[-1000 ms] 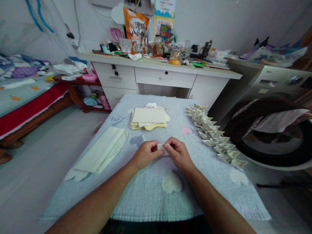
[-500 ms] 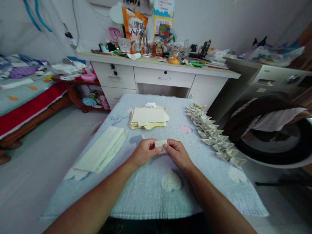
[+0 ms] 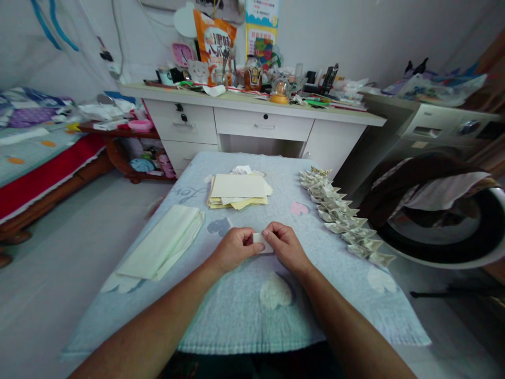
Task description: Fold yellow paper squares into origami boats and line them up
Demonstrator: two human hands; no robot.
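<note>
A small folded piece of white paper [image 3: 262, 243] is pinched between my two hands above the middle of the cloth. My left hand [image 3: 238, 247] grips its left end, thumb in front. My right hand [image 3: 284, 243] has its thumb and fingers closed at the paper's upper right; fingers cover part of it. Beyond the hands lies a stack of cream and yellow paper sheets [image 3: 239, 188]. To the left is a larger folded pale green sheet [image 3: 163, 243]. Along the right edge run rows of folded paper pieces with pointed ends [image 3: 339, 213].
A blue patterned cloth [image 3: 236, 316] covers the table. Behind it stands a white desk [image 3: 264, 122] crowded with jars, a bag and a clock. A washing machine [image 3: 445, 131] with its door open and dark laundry is at right. A bed [image 3: 43, 158] is at left.
My right hand has shifted up slightly along the paper, its thumb now at the upper edge. The left hand keeps its hold. The whole view has shifted a little.
</note>
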